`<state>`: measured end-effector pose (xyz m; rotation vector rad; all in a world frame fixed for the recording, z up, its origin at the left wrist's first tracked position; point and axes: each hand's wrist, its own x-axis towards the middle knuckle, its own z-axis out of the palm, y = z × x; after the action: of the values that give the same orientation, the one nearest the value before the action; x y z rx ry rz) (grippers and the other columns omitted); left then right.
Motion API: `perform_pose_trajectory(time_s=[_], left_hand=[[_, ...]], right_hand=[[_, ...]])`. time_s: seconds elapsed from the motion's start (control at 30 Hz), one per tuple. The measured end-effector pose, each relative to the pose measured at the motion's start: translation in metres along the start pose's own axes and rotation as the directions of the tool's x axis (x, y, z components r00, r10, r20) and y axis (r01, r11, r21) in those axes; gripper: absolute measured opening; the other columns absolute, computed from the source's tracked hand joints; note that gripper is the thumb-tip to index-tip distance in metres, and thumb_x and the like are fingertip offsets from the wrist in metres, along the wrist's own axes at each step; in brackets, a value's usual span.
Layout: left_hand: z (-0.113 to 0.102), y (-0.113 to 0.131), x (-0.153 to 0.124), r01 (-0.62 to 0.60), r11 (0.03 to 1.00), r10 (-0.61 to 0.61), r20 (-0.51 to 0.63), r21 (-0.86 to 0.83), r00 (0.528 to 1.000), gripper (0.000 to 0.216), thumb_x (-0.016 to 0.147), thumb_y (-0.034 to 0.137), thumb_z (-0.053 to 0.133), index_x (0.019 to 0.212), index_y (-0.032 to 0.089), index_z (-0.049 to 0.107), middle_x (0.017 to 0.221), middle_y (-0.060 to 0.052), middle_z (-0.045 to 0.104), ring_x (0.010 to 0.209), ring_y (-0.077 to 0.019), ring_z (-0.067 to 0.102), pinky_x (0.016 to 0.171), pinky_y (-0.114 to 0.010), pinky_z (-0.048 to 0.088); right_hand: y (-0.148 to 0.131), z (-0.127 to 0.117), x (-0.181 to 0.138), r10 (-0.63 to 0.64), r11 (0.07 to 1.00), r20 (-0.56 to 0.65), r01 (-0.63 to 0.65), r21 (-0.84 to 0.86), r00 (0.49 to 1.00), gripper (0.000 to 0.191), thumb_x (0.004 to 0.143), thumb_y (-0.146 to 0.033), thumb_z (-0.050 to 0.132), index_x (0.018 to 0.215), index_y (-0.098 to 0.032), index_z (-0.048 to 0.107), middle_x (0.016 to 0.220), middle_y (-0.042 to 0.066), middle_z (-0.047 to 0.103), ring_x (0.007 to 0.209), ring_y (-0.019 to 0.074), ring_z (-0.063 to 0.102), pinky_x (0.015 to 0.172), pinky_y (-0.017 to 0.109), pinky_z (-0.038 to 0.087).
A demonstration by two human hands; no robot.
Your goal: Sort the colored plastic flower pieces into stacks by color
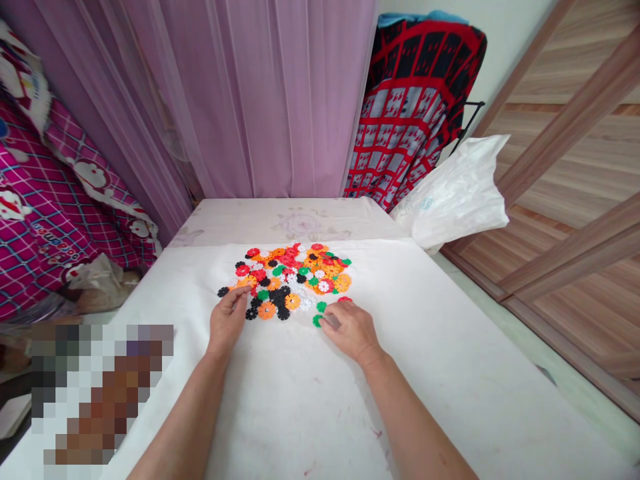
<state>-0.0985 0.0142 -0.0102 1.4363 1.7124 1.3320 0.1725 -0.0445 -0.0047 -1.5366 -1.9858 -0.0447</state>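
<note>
A loose heap of notched plastic building discs (290, 275) in red, orange, black, white and green lies on the white-covered table. On the left edge of the heap is my left hand (229, 320), its thumb and fingers drawn together beside orange and red discs; whatever they pinch is too small to tell. My right hand (354, 328) rests low at the near right, with curled fingers closed at the rim of a green disc (317, 321). Another green disc (321, 307) lies just beyond those fingertips. A red disc (345, 299) shows partly behind the right hand's knuckles.
A white plastic bag (450, 193) stands at the table's far right corner. Purple curtains (280, 100) hang behind the table (300, 413). Pink checked fabric (65, 200) is on the left, a red patterned cloth (400, 120) at the back right, and wooden doors (575, 167) at the right.
</note>
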Motion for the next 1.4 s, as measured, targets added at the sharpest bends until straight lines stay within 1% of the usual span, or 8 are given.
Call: perform_pose_trajectory(time_s=[0.13,0.23,0.43,0.53,0.77,1.07,1.27,1.4], left_hand=[[0.0,0.0,0.0,0.009,1.0,-0.009,-0.002,0.009,1.0,0.03,0.08,0.038,0.052,0.096,0.023,0.073,0.104,-0.003,0.075,0.103,-0.0208,0.067,0.097,-0.035,0.048],[0.0,-0.001,0.0,0.002,1.0,-0.002,0.0,0.007,1.0,0.03,0.08,0.039,0.053,0.097,0.024,0.073,0.104,-0.002,0.075,0.102,-0.0208,0.067,0.097,-0.035,0.048],[0.001,-0.004,0.0,0.0,1.0,0.0,-0.001,0.009,1.0,0.031,0.08,0.039,0.053,0.097,0.024,0.073,0.105,-0.003,0.075,0.102,-0.0205,0.067,0.097,-0.034,0.048],[0.001,-0.003,0.0,0.01,1.0,-0.01,0.011,0.024,1.0,0.032,0.08,0.039,0.052,0.098,0.024,0.073,0.105,-0.003,0.075,0.101,-0.0211,0.067,0.096,-0.035,0.048],[0.001,-0.001,0.0,0.011,0.999,-0.011,0.007,0.033,1.0,0.032,0.079,0.039,0.052,0.097,0.024,0.073,0.104,-0.003,0.075,0.101,-0.021,0.067,0.094,-0.034,0.049],[0.001,-0.006,0.001,-0.009,1.0,0.009,0.011,0.01,1.0,0.032,0.079,0.04,0.052,0.097,0.024,0.073,0.104,-0.003,0.075,0.101,-0.0211,0.067,0.096,-0.034,0.048],[0.002,-0.007,0.001,-0.003,1.0,0.003,0.005,0.024,1.0,0.032,0.08,0.041,0.052,0.097,0.025,0.074,0.104,-0.003,0.075,0.1,-0.0212,0.067,0.094,-0.035,0.049],[0.002,-0.007,0.002,0.005,1.0,-0.005,0.008,0.018,1.0,0.032,0.079,0.042,0.052,0.097,0.024,0.073,0.104,-0.003,0.075,0.1,-0.0218,0.067,0.094,-0.036,0.049]], right_hand=[[-0.016,0.004,0.0,0.081,0.991,0.148,-0.065,-0.113,0.986,0.004,0.076,-0.027,0.065,0.079,-0.025,0.064,0.082,0.001,0.072,0.081,0.0178,0.06,0.068,0.026,0.039],[-0.021,0.005,0.001,0.128,0.984,0.204,-0.098,-0.149,0.971,0.007,0.076,-0.026,0.062,0.083,-0.025,0.064,0.082,0.001,0.071,0.081,0.018,0.06,0.066,0.026,0.038],[-0.012,0.005,0.004,0.174,0.984,0.098,-0.168,-0.063,0.98,0.019,0.075,-0.023,0.063,0.094,-0.025,0.06,0.09,0.0,0.071,0.084,0.017,0.061,0.069,0.026,0.039],[-0.007,0.006,0.01,0.216,0.974,0.045,-0.212,-0.081,0.975,0.02,0.077,-0.024,0.062,0.097,-0.024,0.06,0.093,0.001,0.07,0.086,0.0174,0.06,0.07,0.026,0.038],[-0.008,0.014,0.018,0.181,0.971,0.09,-0.164,-0.174,0.979,0.019,0.076,-0.023,0.062,0.094,-0.022,0.063,0.088,0.004,0.069,0.089,0.0217,0.056,0.073,0.031,0.034],[-0.008,0.014,0.018,0.17,0.975,0.114,-0.15,-0.161,0.979,0.016,0.076,-0.021,0.062,0.091,-0.022,0.064,0.085,0.003,0.069,0.088,0.0213,0.055,0.076,0.033,0.03],[0.003,0.005,0.027,0.166,0.976,0.063,-0.155,-0.155,0.984,0.016,0.08,-0.032,0.063,0.093,-0.022,0.065,0.095,0.005,0.07,0.094,0.0229,0.053,0.078,0.034,0.031],[0.011,0.006,0.043,0.179,0.97,0.053,-0.167,-0.179,0.983,0.012,0.081,-0.027,0.063,0.092,-0.022,0.065,0.096,0.006,0.069,0.098,0.0234,0.053,0.078,0.034,0.032]])
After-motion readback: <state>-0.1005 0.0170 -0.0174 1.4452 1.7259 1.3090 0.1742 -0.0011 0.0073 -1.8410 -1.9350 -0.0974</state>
